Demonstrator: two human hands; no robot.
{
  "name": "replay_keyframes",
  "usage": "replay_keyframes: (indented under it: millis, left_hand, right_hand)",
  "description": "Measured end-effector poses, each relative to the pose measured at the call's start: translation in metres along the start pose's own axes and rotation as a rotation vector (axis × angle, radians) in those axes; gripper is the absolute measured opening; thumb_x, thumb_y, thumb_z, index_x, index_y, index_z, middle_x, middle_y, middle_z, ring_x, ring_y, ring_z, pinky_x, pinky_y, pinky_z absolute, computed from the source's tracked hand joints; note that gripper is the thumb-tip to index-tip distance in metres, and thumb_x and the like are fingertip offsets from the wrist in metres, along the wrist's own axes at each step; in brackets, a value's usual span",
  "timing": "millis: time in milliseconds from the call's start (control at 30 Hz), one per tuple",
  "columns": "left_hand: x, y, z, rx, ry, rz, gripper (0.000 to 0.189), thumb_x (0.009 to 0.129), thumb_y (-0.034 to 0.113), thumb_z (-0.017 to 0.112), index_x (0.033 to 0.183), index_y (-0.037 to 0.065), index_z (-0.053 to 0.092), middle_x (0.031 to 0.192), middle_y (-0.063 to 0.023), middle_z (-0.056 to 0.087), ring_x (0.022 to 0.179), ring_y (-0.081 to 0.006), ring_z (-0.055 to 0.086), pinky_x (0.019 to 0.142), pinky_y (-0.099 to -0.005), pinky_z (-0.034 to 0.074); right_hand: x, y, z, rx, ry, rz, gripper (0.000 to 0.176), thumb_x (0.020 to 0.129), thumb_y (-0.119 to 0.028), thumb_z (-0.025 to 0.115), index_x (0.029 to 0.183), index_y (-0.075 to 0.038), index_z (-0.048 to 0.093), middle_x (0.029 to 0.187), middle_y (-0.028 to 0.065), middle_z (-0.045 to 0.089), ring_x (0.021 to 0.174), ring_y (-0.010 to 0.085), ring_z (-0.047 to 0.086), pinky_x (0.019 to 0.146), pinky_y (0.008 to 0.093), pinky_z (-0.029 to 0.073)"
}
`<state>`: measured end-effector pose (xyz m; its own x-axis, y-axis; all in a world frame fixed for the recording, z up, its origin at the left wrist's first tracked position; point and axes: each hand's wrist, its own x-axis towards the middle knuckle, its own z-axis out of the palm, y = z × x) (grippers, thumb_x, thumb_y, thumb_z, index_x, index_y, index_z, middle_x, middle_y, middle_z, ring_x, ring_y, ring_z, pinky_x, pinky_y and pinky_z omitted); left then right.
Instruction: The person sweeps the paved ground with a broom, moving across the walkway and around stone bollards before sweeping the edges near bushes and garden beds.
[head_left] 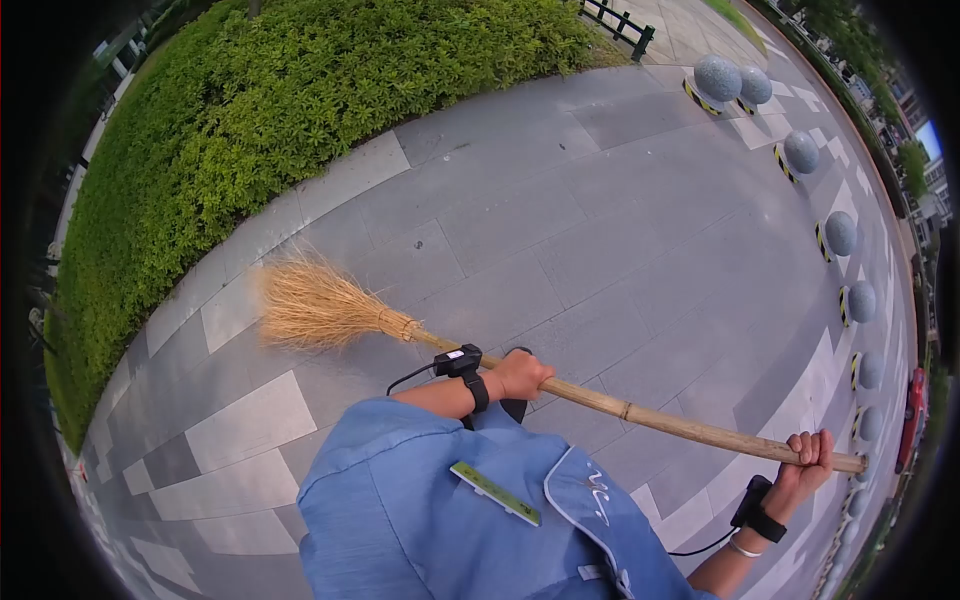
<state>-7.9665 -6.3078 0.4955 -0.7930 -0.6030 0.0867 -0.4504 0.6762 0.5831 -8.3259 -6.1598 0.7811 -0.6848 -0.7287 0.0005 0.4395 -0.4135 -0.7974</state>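
A straw broom [320,305] with a long bamboo handle lies slanting across the view, its bristles at the left over the grey paving. My left hand [522,376] is closed around the handle near the middle of the view, not far from the bristle binding. Near the handle's far end, at the right, my right hand [806,462] grips it with curled fingers. Each wrist wears a black strap with a small device and a cable. Whether the bristles touch the ground, I cannot tell.
A green hedge [250,110] borders the paving [500,230] at the upper left. Several grey stone balls [841,233] with black and yellow striped bases run down the right side. A dark low fence [625,28] stands at the top, and a red car [911,415] is at the far right.
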Motion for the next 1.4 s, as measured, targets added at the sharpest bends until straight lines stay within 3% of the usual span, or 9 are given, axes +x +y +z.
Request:
replay_keyframes:
  millis: [167,467,600,767,867,967,1200,1300,1400]
  left_hand:
    - [0.161,-0.001,-0.035,-0.019,-0.134,0.235,0.011,0.056,0.011,0.058,0.066,0.012,0.052,0.055,-0.0081,0.054,0.056,-0.0280,0.055,0.047,-0.0392,0.041]
    - [0.338,0.027,-0.069,-0.058,0.177,0.475,0.012,0.054,0.005,0.057,0.061,0.010,0.047,0.052,-0.0079,0.050,0.054,-0.0287,0.053,0.045,-0.0387,0.039]
    - [0.342,0.071,-0.073,-0.128,0.207,0.519,0.013,0.055,0.005,0.056,0.063,0.009,0.047,0.052,-0.0082,0.050,0.052,-0.0288,0.053,0.044,-0.0394,0.038]
    - [0.328,0.105,-0.042,-0.155,-0.095,0.331,0.015,0.059,0.006,0.054,0.072,0.009,0.050,0.057,-0.0098,0.054,0.056,-0.0298,0.055,0.044,-0.0411,0.038]
    - [0.336,0.102,-0.013,-0.175,-0.158,0.150,0.017,0.061,0.008,0.054,0.077,0.010,0.052,0.060,-0.0103,0.055,0.057,-0.0305,0.055,0.046,-0.0422,0.039]
    - [0.339,0.086,0.008,-0.149,-0.103,-0.032,0.017,0.063,0.010,0.054,0.080,0.011,0.052,0.062,-0.0100,0.056,0.058,-0.0315,0.055,0.049,-0.0426,0.040]
    - [0.332,0.042,0.057,-0.100,-0.028,-0.442,0.013,0.064,0.014,0.055,0.077,0.015,0.055,0.065,-0.0109,0.056,0.064,-0.0316,0.054,0.052,-0.0420,0.041]
    - [0.377,0.035,0.073,-0.099,0.090,-0.479,0.014,0.062,0.015,0.057,0.075,0.015,0.055,0.064,-0.0101,0.056,0.062,-0.0310,0.054,0.052,-0.0415,0.041]
    - [0.461,0.030,0.061,-0.059,0.001,-0.370,0.013,0.060,0.014,0.057,0.073,0.014,0.054,0.061,-0.0091,0.056,0.061,-0.0296,0.055,0.051,-0.0406,0.041]
  right_hand:
    - [0.003,-0.056,0.004,-0.050,0.180,-0.187,0.030,0.086,-0.005,0.035,0.056,-0.010,0.029,0.043,-0.0002,0.024,0.039,0.0094,0.027,0.046,0.0268,0.031]
    - [0.031,-0.095,0.021,-0.130,0.568,-0.615,0.030,0.083,0.002,0.030,0.055,-0.008,0.027,0.047,0.0005,0.020,0.043,0.0111,0.020,0.051,0.0277,0.026]
    - [0.077,-0.171,-0.036,-0.086,0.459,-0.444,0.030,0.086,-0.002,0.031,0.057,-0.008,0.029,0.044,0.0003,0.020,0.039,0.0104,0.023,0.046,0.0252,0.027]
    - [0.201,-0.215,-0.129,-0.066,0.272,-0.148,0.027,0.086,-0.002,0.031,0.059,-0.007,0.032,0.044,-0.0005,0.020,0.039,0.0098,0.022,0.045,0.0251,0.026]
    - [0.311,-0.182,-0.158,-0.007,0.126,0.037,0.023,0.085,-0.004,0.034,0.062,-0.006,0.036,0.045,-0.0020,0.021,0.038,0.0092,0.023,0.045,0.0254,0.026]
    - [0.397,-0.114,-0.128,0.045,0.046,0.205,0.019,0.084,-0.006,0.037,0.065,-0.004,0.040,0.044,-0.0022,0.022,0.038,0.0091,0.024,0.046,0.0251,0.026]
    - [0.459,-0.003,-0.021,-0.066,-0.128,0.387,0.006,0.081,-0.003,0.042,0.076,-0.004,0.045,0.045,-0.0014,0.028,0.040,0.0100,0.028,0.049,0.0273,0.029]
    - [0.503,-0.006,-0.027,-0.044,-0.236,0.343,0.005,0.081,-0.003,0.042,0.080,-0.004,0.046,0.046,-0.0009,0.027,0.041,0.0105,0.029,0.050,0.0276,0.031]
    - [0.582,-0.027,-0.067,0.018,-0.308,0.294,0.010,0.083,-0.004,0.039,0.081,-0.002,0.048,0.046,-0.0007,0.028,0.041,0.0106,0.030,0.049,0.0277,0.031]
